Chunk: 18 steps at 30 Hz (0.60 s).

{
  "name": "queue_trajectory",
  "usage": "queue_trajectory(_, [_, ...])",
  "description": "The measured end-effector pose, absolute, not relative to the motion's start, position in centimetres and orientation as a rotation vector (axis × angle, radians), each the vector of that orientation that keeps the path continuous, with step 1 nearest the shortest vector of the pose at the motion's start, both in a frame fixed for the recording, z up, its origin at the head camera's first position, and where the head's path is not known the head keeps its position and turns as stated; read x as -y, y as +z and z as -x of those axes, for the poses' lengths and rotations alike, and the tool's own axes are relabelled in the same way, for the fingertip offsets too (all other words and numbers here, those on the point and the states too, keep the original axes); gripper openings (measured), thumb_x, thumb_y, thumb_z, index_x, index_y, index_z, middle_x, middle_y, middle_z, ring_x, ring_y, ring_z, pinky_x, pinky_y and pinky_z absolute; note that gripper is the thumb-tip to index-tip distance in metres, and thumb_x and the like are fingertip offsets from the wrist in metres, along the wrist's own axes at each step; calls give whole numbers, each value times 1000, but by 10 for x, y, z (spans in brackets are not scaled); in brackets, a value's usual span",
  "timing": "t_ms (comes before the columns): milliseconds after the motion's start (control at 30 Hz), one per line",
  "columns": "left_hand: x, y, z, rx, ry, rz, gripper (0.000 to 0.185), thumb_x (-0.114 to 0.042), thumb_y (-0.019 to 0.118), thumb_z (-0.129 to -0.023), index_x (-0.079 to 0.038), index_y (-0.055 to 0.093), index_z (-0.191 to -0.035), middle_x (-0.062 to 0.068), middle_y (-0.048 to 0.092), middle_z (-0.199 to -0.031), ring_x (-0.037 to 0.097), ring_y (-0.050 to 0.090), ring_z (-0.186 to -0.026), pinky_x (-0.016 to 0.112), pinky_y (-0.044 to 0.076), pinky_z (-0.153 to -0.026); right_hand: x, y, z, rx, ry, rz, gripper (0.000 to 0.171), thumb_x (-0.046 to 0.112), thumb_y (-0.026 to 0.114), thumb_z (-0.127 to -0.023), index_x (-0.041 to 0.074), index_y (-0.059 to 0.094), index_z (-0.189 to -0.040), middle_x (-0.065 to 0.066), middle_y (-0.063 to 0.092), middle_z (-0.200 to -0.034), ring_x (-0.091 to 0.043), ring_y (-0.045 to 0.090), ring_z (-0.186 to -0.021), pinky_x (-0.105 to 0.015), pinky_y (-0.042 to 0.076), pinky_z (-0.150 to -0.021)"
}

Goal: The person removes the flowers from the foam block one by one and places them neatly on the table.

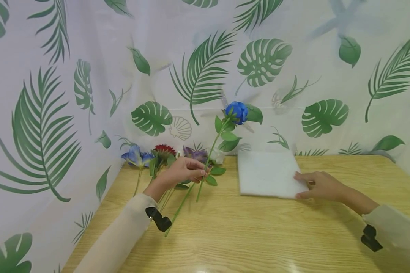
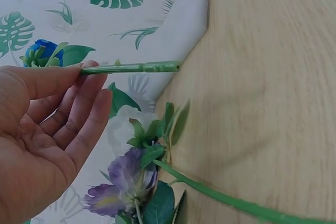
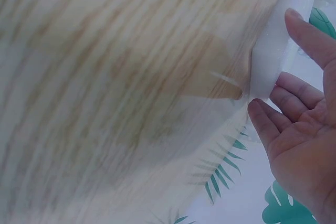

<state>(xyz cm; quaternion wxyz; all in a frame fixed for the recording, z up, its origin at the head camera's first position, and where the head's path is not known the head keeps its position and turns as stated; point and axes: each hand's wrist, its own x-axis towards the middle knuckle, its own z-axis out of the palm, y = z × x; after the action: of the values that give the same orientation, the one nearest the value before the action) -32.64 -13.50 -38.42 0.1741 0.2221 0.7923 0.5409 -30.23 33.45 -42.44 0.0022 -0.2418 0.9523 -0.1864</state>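
Observation:
Between thumb and fingertips, my left hand (image 1: 181, 172) pinches the green stem of an artificial blue flower (image 1: 237, 112). Its bloom points up and away in the head view. The stem's cut end (image 2: 170, 66) sticks out past the fingertips in the left wrist view. On the right, my right hand (image 1: 324, 186) touches the edge of a white foam slab (image 1: 268, 174), near its front right corner. In the right wrist view, the thumb and fingers stand spread apart at the slab (image 3: 270, 61).
Beside my left hand lie more artificial flowers: a light blue one (image 1: 136, 156), a dark red one (image 1: 164, 150), a purple one (image 1: 196, 154) and a white one (image 1: 216, 156). Their stems reach toward me over the wooden table (image 1: 242, 235). A leaf-printed curtain (image 1: 208, 49) hangs behind.

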Motion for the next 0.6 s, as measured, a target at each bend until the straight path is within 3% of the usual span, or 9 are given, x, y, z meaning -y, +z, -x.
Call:
queue_trajectory(200, [139, -393, 323, -2229, 1498, -647, 30, -9, 62, -102, 9, 66, -126, 30, 69, -117, 13, 72, -89, 55, 58, -97, -333, -422, 302, -2973, -596, 735, 74, 41, 86, -80, -6, 64, -132, -25, 58, -140, -45, 63, -121, -52, 57, -95])
queue_trajectory(433, [141, -402, 320, -2217, 1492, -643, 28, -9, 63, -101, 8, 68, -123, 17, 76, -108, 13, 74, -87, 52, 60, -92, -334, -423, 304, -2981, -562, 737, 75, 43, 86, -79, -6, 64, -132, -24, 59, -139, -44, 63, -122, -46, 58, -94])
queue_trajectory(600, [139, -408, 318, -2178, 1506, -672, 26, -5, 61, -101, 11, 68, -122, 21, 75, -110, 12, 73, -86, 50, 62, -89, -334, -424, 304, -2979, -566, 744, 74, 41, 87, -79, -6, 65, -131, -25, 59, -139, -44, 63, -121, -48, 59, -93])
